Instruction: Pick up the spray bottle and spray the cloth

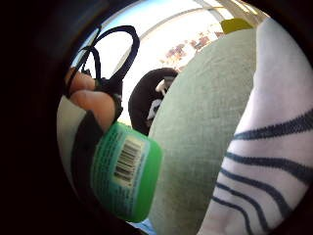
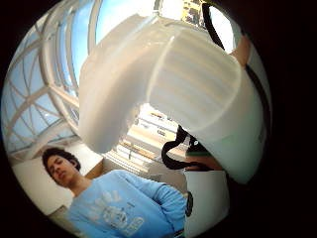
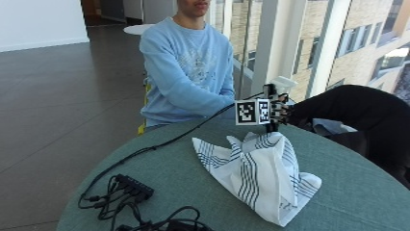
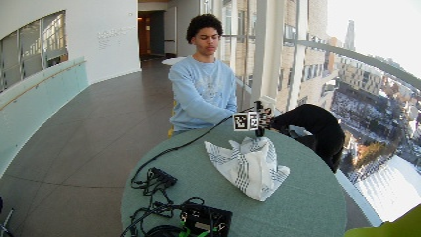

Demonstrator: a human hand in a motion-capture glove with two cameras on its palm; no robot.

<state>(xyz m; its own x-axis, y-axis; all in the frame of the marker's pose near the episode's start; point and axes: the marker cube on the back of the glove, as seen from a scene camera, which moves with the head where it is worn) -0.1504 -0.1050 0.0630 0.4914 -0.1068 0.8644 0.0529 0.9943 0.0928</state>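
Outside view: gloved right hand (image 3: 276, 109) grasping spray bottle (image 3: 280, 84) in air above far edge of striped cloth (image 3: 259, 175) on round green table (image 3: 333, 192). Open tabletop right of cloth; cables (image 3: 125, 192) near left.
Palm views: fingers (image 1: 100, 105) wrap green bottle body (image 1: 126, 169); white spray head (image 2: 168, 84) close to palm.

Marker cube hides the spray bottle (image 3: 280, 84) (body only) outside.

The cloth (image 3: 259, 175) is white with dark blue stripes. The spray bottle (image 1: 126, 170) is green with a white barcode label and a white trigger head (image 2: 183, 89). The tabletop (image 3: 359, 192) is muted green.
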